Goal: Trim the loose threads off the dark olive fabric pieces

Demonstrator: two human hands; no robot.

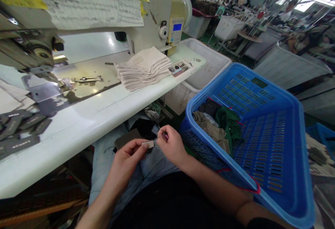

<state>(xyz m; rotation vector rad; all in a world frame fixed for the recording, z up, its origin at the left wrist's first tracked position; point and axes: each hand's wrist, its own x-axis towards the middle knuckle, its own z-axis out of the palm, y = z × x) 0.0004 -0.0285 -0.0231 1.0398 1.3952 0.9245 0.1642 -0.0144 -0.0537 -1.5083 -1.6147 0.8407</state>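
Observation:
My left hand (131, 154) pinches a small beige tab (149, 144) between thumb and fingers, above my lap. Just to its right, my right hand (170, 143) is closed at the tab's far end; what lies between its fingertips is too small to make out. Both hands are below the front edge of the white sewing table (104, 117). A stack of folded cream fabric pieces (145, 66) lies on that table, right of the sewing machine's needle area. Dark grey labels with light lettering (24, 127) are piled at the table's left.
A large blue basket (277, 141) with green and brown cloth (227, 122) stands close by my right arm. The sewing machine (104, 9) spans the table's back. Behind are a white bin (209, 54), more bins and people at work.

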